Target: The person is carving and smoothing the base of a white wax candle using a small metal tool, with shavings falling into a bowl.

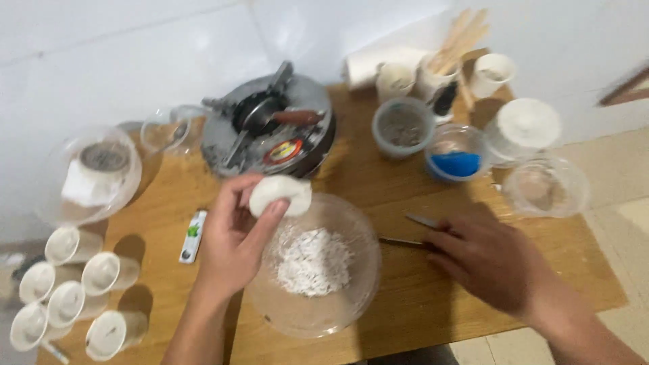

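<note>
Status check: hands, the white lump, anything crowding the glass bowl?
Left hand grips white waxy lump above clear glass bowl of white flakes. Right hand rests on thin metal tool on wooden table. Nothing blocks the bowl.

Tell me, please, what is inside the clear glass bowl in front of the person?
The clear glass bowl holds a heap of white flakes. The left hand holds a white lump over its rim, covering part of the far edge. What lies beneath the heap is hidden.

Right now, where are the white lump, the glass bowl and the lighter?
white lump [282,194], head view, middle of its top face.
glass bowl [358,233], head view, bare right rim.
lighter [193,236], head view, middle of its body.
</note>
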